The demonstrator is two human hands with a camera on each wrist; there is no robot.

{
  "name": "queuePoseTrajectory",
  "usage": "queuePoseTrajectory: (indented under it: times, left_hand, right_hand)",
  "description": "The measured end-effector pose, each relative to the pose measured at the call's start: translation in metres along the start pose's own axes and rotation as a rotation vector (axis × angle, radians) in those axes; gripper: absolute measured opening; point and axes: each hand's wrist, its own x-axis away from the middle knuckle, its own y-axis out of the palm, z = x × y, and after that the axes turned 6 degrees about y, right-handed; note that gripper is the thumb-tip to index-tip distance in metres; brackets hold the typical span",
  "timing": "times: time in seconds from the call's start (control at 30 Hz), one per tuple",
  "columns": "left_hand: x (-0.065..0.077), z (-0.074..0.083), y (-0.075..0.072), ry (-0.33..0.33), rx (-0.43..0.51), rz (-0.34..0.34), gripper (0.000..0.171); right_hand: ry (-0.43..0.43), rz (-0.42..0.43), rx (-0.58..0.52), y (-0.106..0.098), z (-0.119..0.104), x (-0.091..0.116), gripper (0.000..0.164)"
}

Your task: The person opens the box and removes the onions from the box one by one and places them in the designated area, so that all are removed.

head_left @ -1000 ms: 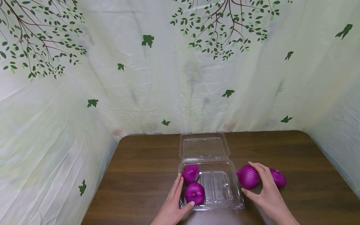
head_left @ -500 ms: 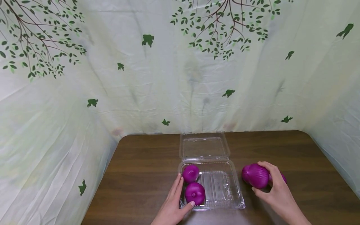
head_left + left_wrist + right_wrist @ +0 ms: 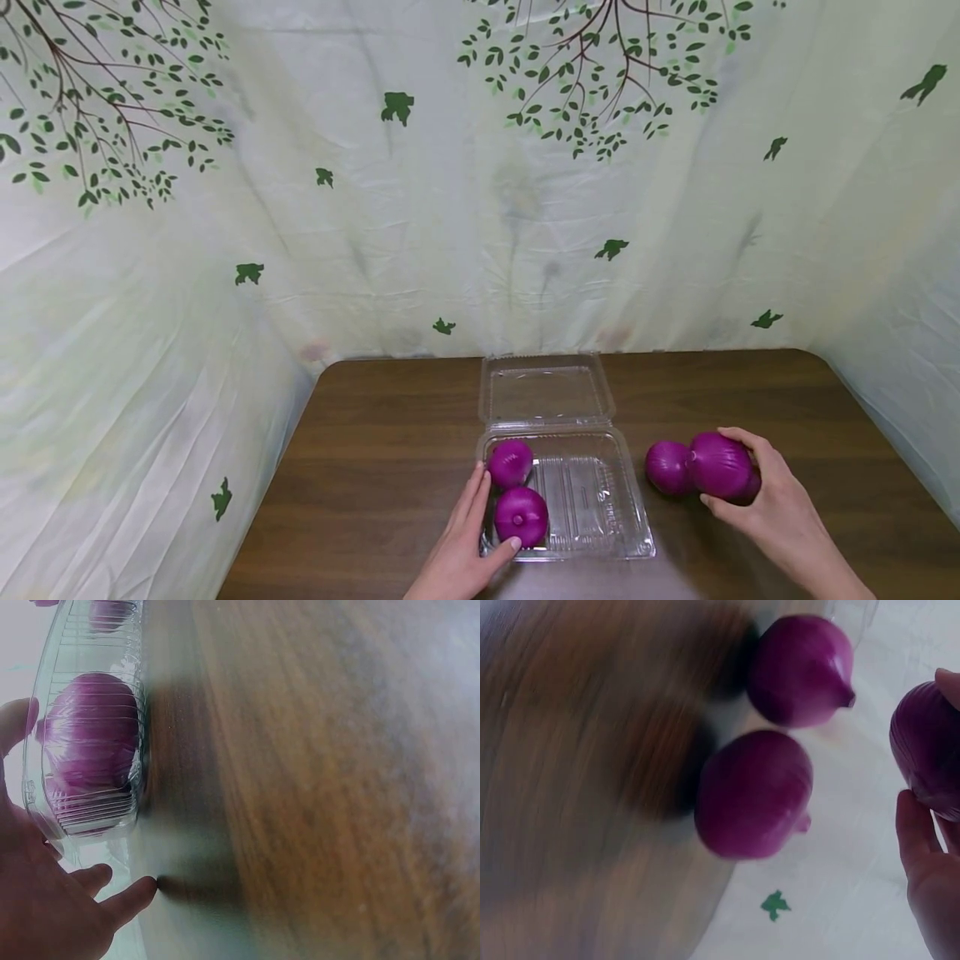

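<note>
My right hand (image 3: 780, 492) holds a red onion (image 3: 718, 463) between thumb and fingers, right of the clear plastic clamshell box (image 3: 588, 550). In the right wrist view, this held onion (image 3: 928, 754) hangs apart from two others, a rounder onion (image 3: 754, 795) and an onion with a pointed tip (image 3: 802, 671), both on the table. From the head, one loose onion (image 3: 667, 467) shows to its left; the other is mostly hidden behind it. My left hand (image 3: 465, 542) rests against the box's left front corner, fingers nearly straight, thumb at the rim beside a front onion (image 3: 521, 517).
A second onion (image 3: 511, 463) lies behind the front one along the box's left side. The lid (image 3: 546, 393) is folded back flat toward the table's far edge. Behind the brown wooden table (image 3: 375, 467) hangs a pale curtain (image 3: 360, 250) with printed leaves.
My right hand has moved right with the onion, away from the box. The left loose onion has come into sight, and the right one is now mostly covered. My left hand stays put.
</note>
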Motion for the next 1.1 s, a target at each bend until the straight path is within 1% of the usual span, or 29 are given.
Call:
queuePoseTrajectory:
  times: [0.13,0.23,0.5,0.6,0.73,0.8,0.9,1.1]
  left_hand:
    - [0.0,0.0,0.0,-0.007,-0.004,-0.003,0.094]
    - [-0.001,0.001,0.0,-0.015,-0.005,-0.009,0.094]
    - [-0.003,0.002,-0.001,-0.04,0.005,-0.035,0.094]
    - [-0.002,0.002,-0.001,-0.048,0.01,-0.04,0.094]
    - [-0.002,0.001,-0.001,-0.049,0.007,-0.035,0.095]
    - [-0.002,0.001,-0.001,-0.047,0.004,-0.032,0.095]
    - [-0.002,0.0,0.0,-0.046,0.003,-0.03,0.095]
    - [-0.002,0.0,0.0,-0.036,-0.001,-0.022,0.095]
  right_hand:
    - [0.003,-0.022,0.007,-0.008,0.009,-0.002,0.091]
    - [-0.018,-0.016,0.009,-0.013,0.015,-0.005,0.091]
    - [-0.121,0.044,0.036,-0.025,0.026,-0.013,0.096]
    - [-0.122,0.063,0.047,-0.03,0.032,-0.015,0.098]
    - [-0.119,0.091,0.042,-0.036,0.041,-0.017,0.095]
    - [-0.112,0.104,0.041,-0.038,0.046,-0.018,0.093]
    - [-0.073,0.102,0.049,-0.042,0.054,-0.018,0.092]
    - [0.107,0.023,0.11,-0.049,0.067,-0.016,0.09]
